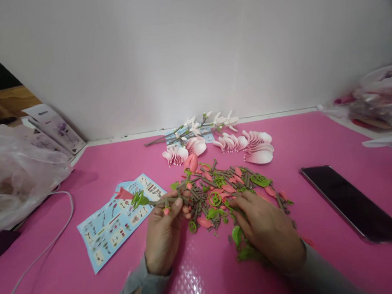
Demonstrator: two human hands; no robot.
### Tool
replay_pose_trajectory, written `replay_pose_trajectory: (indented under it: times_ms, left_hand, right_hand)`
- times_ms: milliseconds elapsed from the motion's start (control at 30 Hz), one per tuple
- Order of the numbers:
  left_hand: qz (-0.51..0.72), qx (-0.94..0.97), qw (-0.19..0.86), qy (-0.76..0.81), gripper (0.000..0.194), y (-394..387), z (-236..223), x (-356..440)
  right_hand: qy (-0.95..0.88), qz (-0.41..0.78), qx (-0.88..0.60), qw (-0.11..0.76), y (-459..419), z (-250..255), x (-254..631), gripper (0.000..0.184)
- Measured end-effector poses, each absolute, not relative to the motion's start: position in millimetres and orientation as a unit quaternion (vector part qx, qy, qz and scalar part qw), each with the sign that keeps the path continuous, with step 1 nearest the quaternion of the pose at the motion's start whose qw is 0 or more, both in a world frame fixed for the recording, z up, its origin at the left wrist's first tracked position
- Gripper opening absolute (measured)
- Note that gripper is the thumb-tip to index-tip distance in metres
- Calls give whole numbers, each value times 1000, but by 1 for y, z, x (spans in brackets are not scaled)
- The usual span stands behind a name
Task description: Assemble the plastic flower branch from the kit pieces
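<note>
My left hand (165, 226) is closed around a brown toy flower branch (163, 201), which carries a green leafy part and a coral flower (123, 194) at its left end and small coral buds. The branch is held above the table, partly over a printed sheet. My right hand (262, 226) reaches down into a pile of loose plastic pieces (200, 195), brown stems, green leaves and rings, and coral petals. Its fingers are bent at the pile's near side; what lies between them, if anything, is hidden. Green leaves (237, 236) lie beside and under that hand.
A light blue instruction sheet (110, 227) lies at left. Behind the pile are stacks of pink-white petals (259, 154) and a finished white-flower branch (190, 129). A dark phone (353, 201) lies at right. A white cable (43, 252) and plastic bags (13, 160) flank the left.
</note>
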State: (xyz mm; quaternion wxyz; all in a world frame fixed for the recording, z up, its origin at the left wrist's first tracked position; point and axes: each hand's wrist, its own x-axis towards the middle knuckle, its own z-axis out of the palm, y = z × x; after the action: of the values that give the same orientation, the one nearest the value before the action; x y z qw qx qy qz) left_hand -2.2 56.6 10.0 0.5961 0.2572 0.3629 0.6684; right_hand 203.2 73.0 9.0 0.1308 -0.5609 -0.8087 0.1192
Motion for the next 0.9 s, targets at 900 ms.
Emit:
replay_pose_trajectory:
  times_ms: [900]
  left_hand:
    - [660, 255, 596, 380, 9, 58, 7, -2]
  right_hand:
    - [-863, 119, -472, 132, 61, -3, 185, 62]
